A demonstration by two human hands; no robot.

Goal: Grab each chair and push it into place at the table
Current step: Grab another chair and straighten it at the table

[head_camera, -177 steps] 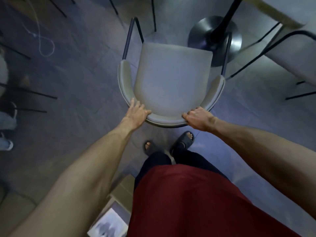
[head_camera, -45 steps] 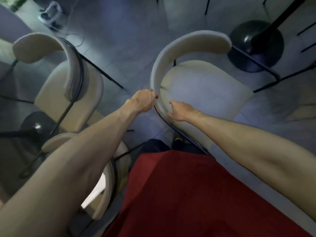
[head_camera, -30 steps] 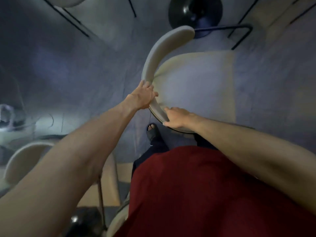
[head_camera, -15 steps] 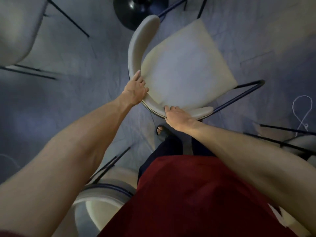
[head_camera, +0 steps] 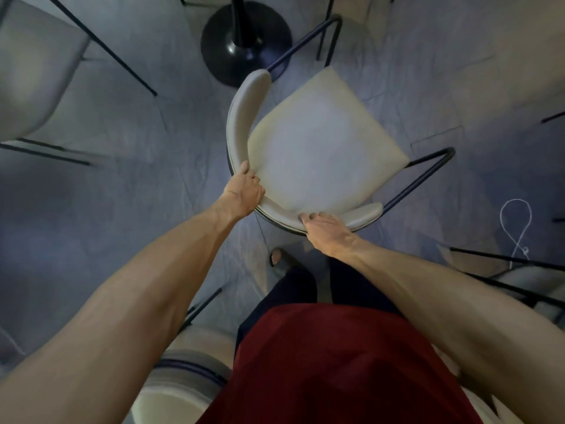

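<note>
Pale grey upholstery covered the chair [head_camera: 321, 151] you had in front of you, its seat square and its curved backrest wrapping round the left and near sides above a dark metal frame. Your left hand [head_camera: 244, 194] was closed over the backrest at the bend where it turned from the left side toward you, thumb lying up along the outer edge and fingers curled onto the inner face just beside the seat. Your right hand [head_camera: 325, 229] clasped the near run of the same backrest, fingers hooked over its top edge, well short of the rounded right end. The seat therefore lay ahead of and between both grips, angled so that its far corner pointed up and right. The chair stood on the grey floor [head_camera: 122, 209] with the black round table base [head_camera: 244, 41] just beyond the far tip of the backrest. Another chair [head_camera: 33, 75] showed at the upper left, one more [head_camera: 183, 377] lay close under your left forearm, and a white cord [head_camera: 516, 228] looped on the floor at right.
</note>
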